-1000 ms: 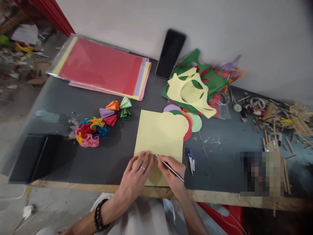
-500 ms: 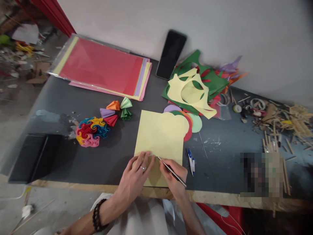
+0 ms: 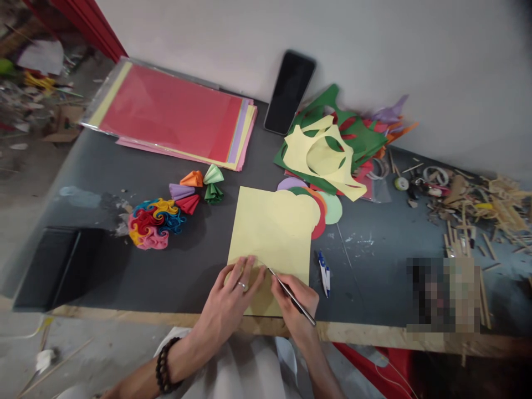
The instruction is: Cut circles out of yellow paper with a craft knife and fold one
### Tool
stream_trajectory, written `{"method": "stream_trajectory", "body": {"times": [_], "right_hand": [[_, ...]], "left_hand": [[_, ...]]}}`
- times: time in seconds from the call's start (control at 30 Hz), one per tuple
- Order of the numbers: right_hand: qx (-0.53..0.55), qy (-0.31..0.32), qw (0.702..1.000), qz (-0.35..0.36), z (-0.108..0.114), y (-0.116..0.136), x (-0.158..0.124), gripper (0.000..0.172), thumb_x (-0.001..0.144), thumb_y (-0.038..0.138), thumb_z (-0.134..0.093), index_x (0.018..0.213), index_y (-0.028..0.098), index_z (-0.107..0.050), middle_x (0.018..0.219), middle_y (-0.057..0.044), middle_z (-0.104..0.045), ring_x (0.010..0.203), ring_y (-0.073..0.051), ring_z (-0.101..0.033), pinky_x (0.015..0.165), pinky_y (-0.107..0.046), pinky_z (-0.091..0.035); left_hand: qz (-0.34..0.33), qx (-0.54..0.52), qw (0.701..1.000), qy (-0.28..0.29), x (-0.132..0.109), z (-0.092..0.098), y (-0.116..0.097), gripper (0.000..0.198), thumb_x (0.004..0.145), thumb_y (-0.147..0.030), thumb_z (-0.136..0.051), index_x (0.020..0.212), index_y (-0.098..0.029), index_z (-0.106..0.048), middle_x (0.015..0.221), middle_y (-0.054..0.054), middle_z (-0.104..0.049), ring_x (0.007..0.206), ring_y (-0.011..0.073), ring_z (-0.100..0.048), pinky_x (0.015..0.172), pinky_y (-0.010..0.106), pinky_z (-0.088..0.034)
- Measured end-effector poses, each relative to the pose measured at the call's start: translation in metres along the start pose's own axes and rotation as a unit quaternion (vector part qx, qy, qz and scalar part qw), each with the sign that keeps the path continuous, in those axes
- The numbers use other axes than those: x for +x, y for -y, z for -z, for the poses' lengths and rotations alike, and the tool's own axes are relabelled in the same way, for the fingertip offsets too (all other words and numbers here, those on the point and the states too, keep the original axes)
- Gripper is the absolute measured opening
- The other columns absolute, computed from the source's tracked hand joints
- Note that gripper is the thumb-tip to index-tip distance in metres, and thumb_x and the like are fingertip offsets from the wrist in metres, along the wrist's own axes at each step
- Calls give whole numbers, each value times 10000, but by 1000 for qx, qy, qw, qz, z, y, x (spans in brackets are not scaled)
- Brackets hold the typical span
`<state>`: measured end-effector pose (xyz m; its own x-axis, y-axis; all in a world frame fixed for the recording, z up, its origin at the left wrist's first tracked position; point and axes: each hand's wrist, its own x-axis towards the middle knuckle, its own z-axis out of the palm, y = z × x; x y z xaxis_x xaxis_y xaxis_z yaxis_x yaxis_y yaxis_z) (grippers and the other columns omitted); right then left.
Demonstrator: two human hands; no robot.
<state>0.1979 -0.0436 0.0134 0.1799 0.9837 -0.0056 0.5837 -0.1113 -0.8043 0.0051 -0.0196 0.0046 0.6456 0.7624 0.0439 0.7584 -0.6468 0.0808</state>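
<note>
My left hand (image 3: 233, 288) lies on the lower left part of a pale yellow sheet of paper (image 3: 261, 221), fingers spread and pressing down, with a ring on one finger. Close to its fingertips, my right hand (image 3: 296, 299) grips a slim silver-and-black pen-like tool (image 3: 297, 303). The tool slants down to the left, and its thin tip meets the paper; whether it is a pen or a blade I cannot tell. A faint curved line shows near the tip. Pale yellow scalloped paper pieces (image 3: 297, 213) lie on the sheet's upper right, overlapping coloured paper discs (image 3: 332, 208).
A blue-and-white pen (image 3: 324, 274) lies right of the sheet. Folded paper cones (image 3: 189, 192) and curled paper shapes (image 3: 153, 221) sit left. Behind are packed coloured sheets (image 3: 170, 111), a phone (image 3: 290, 91) and cut paper scraps (image 3: 332, 147). Wooden sticks (image 3: 465, 205) clutter the right.
The tool's tip has shifted very slightly to the right and down along the paper. My left hand stays in place. The whole view has drifted a little.
</note>
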Motion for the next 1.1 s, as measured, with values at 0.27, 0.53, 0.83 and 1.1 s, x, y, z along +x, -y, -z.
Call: {"method": "stream_trajectory", "body": {"times": [0.27,0.53,0.83,1.1], "right_hand": [[-47,-17,998,35,-3,-2,-4,141,966,236,-659,845,209,-726,669,34,-700,537,-92,-617,527,-177,-492],[-98,-41,993,60,-4,-2,-9,180,968,233,-657,793,208,-691,615,61,-626,513,-78,-575,528,-182,-448],[-126,-51,990,43,-5,3,-12,298,990,292,-597,710,199,-645,586,54,-619,488,-62,-538,512,-180,-423],[-126,-38,990,56,-8,-1,-15,290,996,273,-559,741,209,-682,595,46,-592,513,-58,-560,538,-184,-451]], "left_hand": [[-24,5,999,33,1,10,-1,622,965,-169,-519,1577,-233,-427,1620,225,-525,1484,352,-539,1076,480,-561],[-9,-20,1000,21,-5,4,-5,658,948,-137,-525,1588,-245,-423,1659,173,-490,1526,328,-487,1149,472,-509],[-78,-78,992,63,3,6,10,632,987,-206,-508,1609,-208,-396,1701,73,-455,1575,216,-405,1294,386,-354],[-83,-91,988,88,5,15,16,652,951,-205,-612,1580,-270,-454,1700,57,-459,1590,228,-393,1279,373,-389]]}}
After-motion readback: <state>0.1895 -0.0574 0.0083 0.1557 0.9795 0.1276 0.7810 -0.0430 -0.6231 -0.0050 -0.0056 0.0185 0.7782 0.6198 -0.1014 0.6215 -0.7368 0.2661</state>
